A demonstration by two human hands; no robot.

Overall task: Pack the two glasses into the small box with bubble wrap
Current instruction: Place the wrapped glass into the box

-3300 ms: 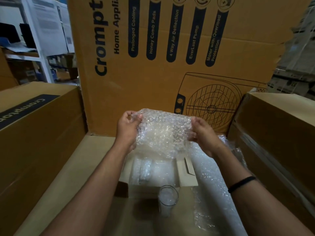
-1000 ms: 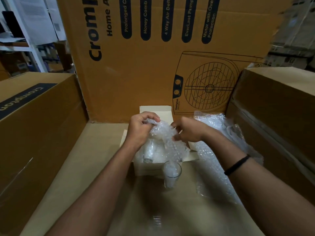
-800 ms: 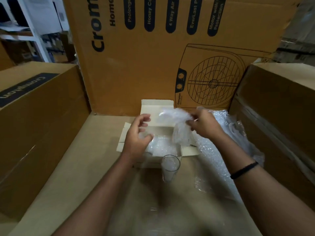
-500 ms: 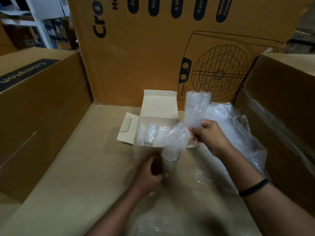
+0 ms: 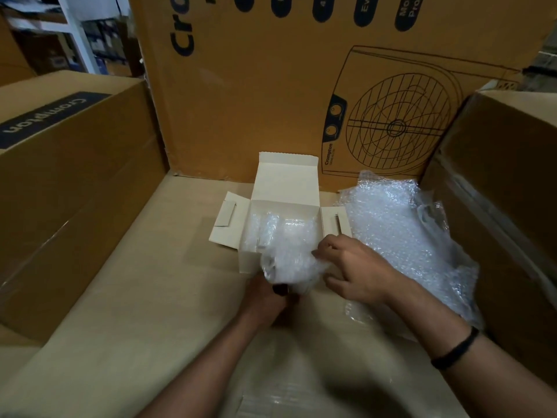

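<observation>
Two hands met before the small box (image 5: 245, 260), mid-carton (image 5: 144, 303): left hand (image 5: 265, 298) gripped the glass (image 5: 294, 283) low, right hand (image 5: 354, 273) pinched bubble wrap (image 5: 289, 263) over it. It looked fragile and slick, best held round its padded body.

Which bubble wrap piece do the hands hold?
The small crumpled bubble wrap piece held by left hand and right hand before the open white cardboard box; the large sheet lies aside, another piece sits inside.

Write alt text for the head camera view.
Left hand and right hand hold a bunched bubble wrap sheet in front of an open small box containing a wrapped bundle. Loose bubble wrap lies to its right, among large cartons.
</observation>
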